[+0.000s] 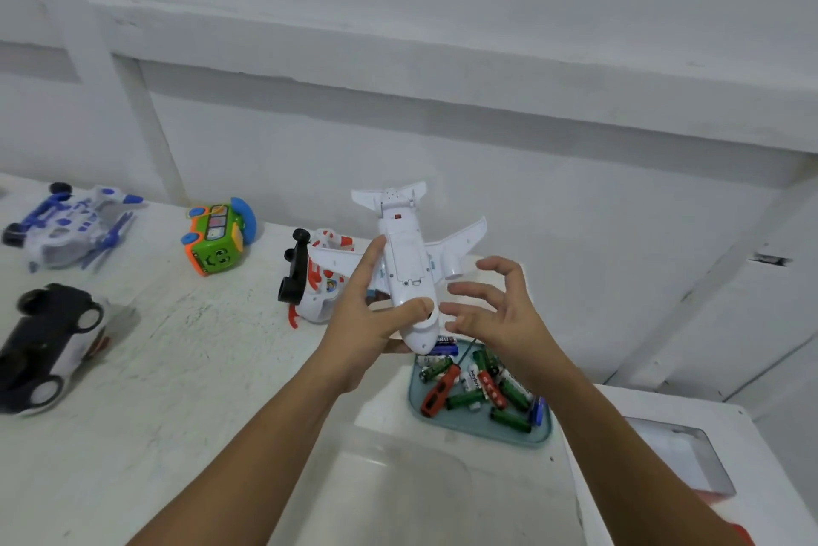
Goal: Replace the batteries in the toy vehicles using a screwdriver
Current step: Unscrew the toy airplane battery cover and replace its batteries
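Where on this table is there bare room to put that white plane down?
The widest bare patch of white table lies between the black-and-white toy car, the green-and-orange toy bus and the forearm of the left hand holding the white toy plane. The teal tray of batteries is crowded.

Left hand (367,324) around toy plane (405,253); right hand (504,315) free, fingers (473,291) spread.
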Motion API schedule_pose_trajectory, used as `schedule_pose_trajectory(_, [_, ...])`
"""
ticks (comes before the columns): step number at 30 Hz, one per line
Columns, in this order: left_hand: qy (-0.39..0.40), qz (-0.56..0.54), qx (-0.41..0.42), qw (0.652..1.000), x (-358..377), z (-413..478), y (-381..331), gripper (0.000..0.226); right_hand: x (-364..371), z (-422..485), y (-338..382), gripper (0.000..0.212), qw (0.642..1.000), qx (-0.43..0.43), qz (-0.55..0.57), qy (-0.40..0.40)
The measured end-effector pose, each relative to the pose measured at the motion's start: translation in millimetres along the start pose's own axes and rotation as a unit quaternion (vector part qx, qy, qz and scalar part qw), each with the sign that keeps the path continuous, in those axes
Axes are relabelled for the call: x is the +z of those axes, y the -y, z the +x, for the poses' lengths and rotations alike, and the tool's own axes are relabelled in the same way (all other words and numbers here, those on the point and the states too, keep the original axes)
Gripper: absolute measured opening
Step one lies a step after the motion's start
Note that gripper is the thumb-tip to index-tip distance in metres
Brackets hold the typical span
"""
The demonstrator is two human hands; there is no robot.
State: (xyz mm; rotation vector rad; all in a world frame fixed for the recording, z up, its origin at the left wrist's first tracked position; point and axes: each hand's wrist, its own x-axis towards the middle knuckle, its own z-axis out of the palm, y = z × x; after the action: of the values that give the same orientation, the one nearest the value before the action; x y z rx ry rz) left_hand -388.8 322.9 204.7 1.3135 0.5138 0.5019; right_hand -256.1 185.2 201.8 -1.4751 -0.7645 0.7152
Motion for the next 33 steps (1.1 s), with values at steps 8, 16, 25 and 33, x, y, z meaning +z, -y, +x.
schedule_pose_trajectory(8, [-0.028, -0.002, 0.015, 0.999, -7.1, -10.8, 5.7, 0.094, 12.2, -8.5, -14.4, 0.029, 0.807, -0.054, -0.568, 0.151])
schedule_pose_trajectory(16, [-0.042, 0.018, 0.026, 0.999, -10.2, -18.5, 4.6, 0.091, 22.6, -13.9, -25.4, 0.021, 0.741, -0.097, -0.638, 0.186])
schedule_pose_trajectory(25, [-0.033, 0.016, 0.028, 0.999, -12.4, -22.3, 3.2, 0.085, 3.7, -14.6, -8.7, 0.014, 0.844, -0.06, -0.503, 0.176])
schedule_pose_trajectory(33, [-0.021, 0.017, 0.022, 0.999, -11.0, -23.2, 6.4, 0.088, -19.2, -15.1, 33.9, 0.015, 0.965, -0.095, -0.244, -0.019])
